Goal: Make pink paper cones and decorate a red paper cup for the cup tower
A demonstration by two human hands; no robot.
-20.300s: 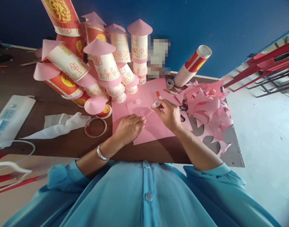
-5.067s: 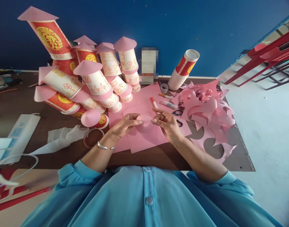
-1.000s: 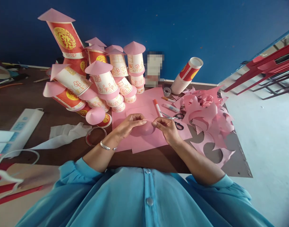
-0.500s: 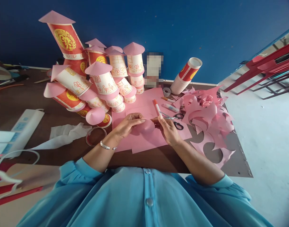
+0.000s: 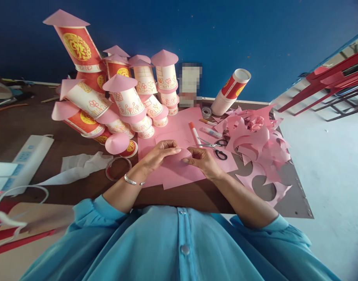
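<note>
A small piece of pink paper (image 5: 181, 155) is held between my two hands, above larger pink sheets (image 5: 179, 177). My left hand (image 5: 161, 153) pinches its left side between thumb and fingers. On its right side, my right hand (image 5: 204, 160) pinches the edge, thumb towards me. The paper's exact shape is hard to make out against the pink below. Just beyond my right hand lie black-handled scissors (image 5: 220, 155), an orange-capped marker (image 5: 194, 132) and a glue stick (image 5: 211, 132).
At the left stand paper-cup towers (image 5: 123, 95) with pink cone roofs. A cup stack (image 5: 231, 91) stands at the back, beside a tape roll (image 5: 206, 112). Pink scraps (image 5: 255, 136) cover the right. A larger tape ring (image 5: 118, 169) and a power strip (image 5: 23, 164) lie left.
My right hand's fingers have shifted left and now pinch the paper's right edge with the thumb lowered onto it. My left hand stays nearly still.
</note>
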